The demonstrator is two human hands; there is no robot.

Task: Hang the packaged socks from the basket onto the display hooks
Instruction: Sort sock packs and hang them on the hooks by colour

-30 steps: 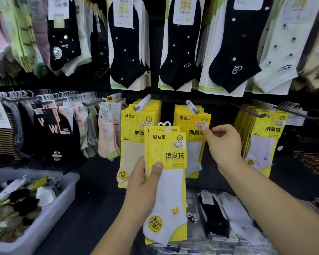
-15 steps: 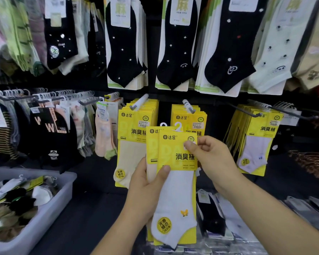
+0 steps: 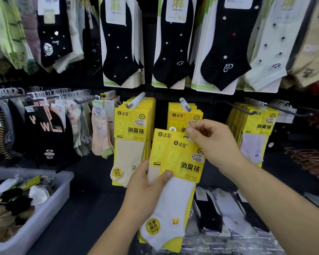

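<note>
My left hand [image 3: 145, 192] grips a small stack of yellow-carded sock packs [image 3: 180, 181], thumb across the front card; the front pack holds a white sock with a small butterfly. My right hand [image 3: 210, 142] pinches the top right of the front card, near its hanger. Just behind, a display hook [image 3: 185, 104] carries matching yellow packs [image 3: 182, 116]. Another hook [image 3: 136, 101] to the left holds yellow packs with beige socks [image 3: 131, 137]. The grey basket [image 3: 44, 208] with loose sock packs sits at lower left.
Black and pale socks on cards hang in the upper row [image 3: 173, 43]. Left racks hold striped and black socks [image 3: 44, 129]. A third hook [image 3: 247, 111] with yellow packs is at right. Bagged socks [image 3: 228, 218] lie flat on the shelf below.
My right hand left the hook's hanging packs and came down to pinch the top of the front pack in my left hand. The held stack has risen slightly toward the hook.
</note>
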